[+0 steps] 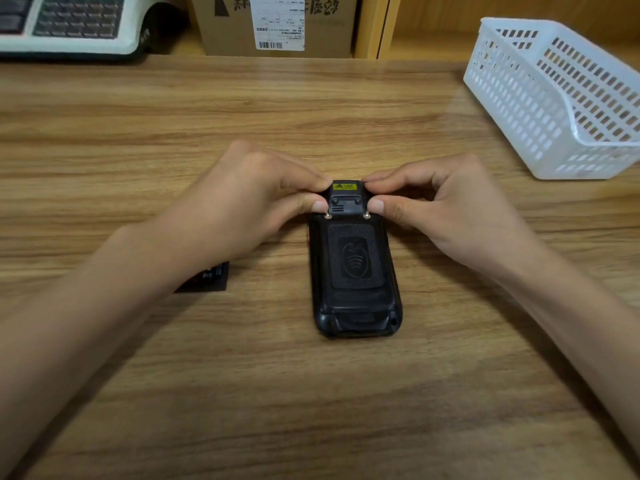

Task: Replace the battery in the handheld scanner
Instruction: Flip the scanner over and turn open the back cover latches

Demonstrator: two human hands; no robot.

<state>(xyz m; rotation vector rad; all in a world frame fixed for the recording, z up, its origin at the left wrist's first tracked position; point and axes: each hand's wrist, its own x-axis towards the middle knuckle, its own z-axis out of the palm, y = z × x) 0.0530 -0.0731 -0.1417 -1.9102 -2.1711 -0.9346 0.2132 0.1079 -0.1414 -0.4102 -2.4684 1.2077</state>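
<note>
A black handheld scanner point(355, 271) lies face down in the middle of the wooden table, its textured back cover on and a yellow label at its far end. My left hand point(242, 206) pinches the far left corner of the scanner between thumb and fingers. My right hand point(446, 209) pinches the far right corner the same way. Each thumb tip sits beside a small metal latch at the cover's top corners. A flat black battery point(211, 277) lies on the table to the left, mostly hidden under my left forearm.
A white perforated plastic basket point(561, 98) stands at the back right. A cardboard box point(277, 26) with a shipping label stands at the back centre. A white device with a keypad point(76, 26) sits at the back left. Wooden shelving runs behind the table.
</note>
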